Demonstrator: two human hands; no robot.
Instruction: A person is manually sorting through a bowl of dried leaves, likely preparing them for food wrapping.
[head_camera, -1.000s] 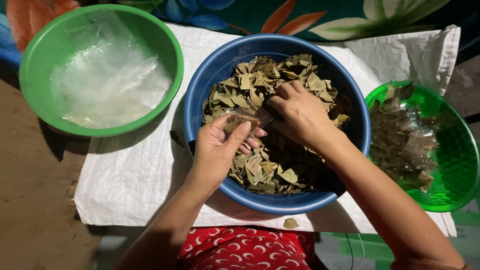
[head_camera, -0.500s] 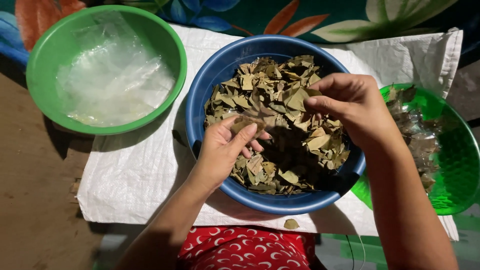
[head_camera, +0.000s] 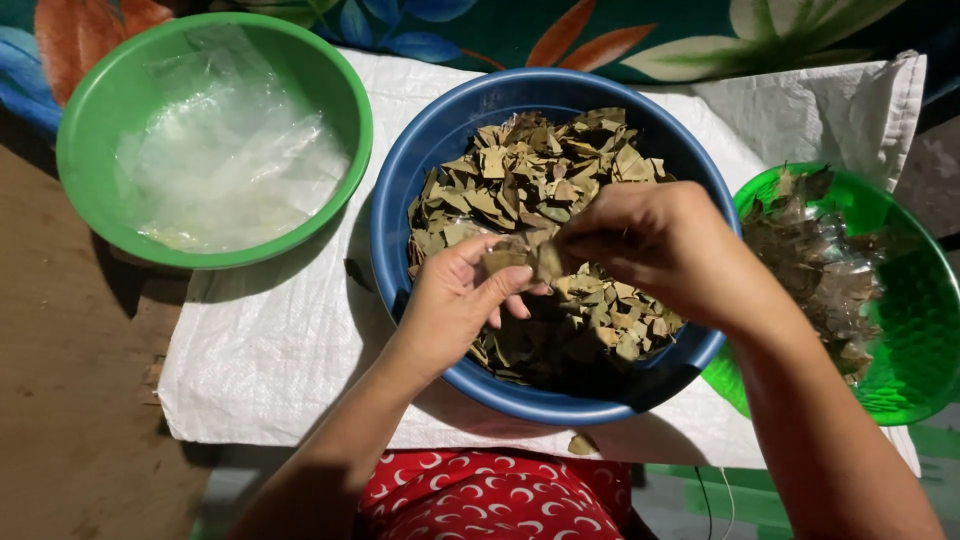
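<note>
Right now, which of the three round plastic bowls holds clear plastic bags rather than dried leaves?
The opaque green plastic bowl at far left. The blue plastic bowl in the middle and the translucent green bowl at right both hold dried leaves.

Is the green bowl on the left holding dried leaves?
No. The green bowl on the left holds only clear plastic sheets; the dried leaves sit in the blue basin.

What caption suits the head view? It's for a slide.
Both hands, left hand and right hand, hold dried leaf pieces over a blue bowl of leaves.
</note>
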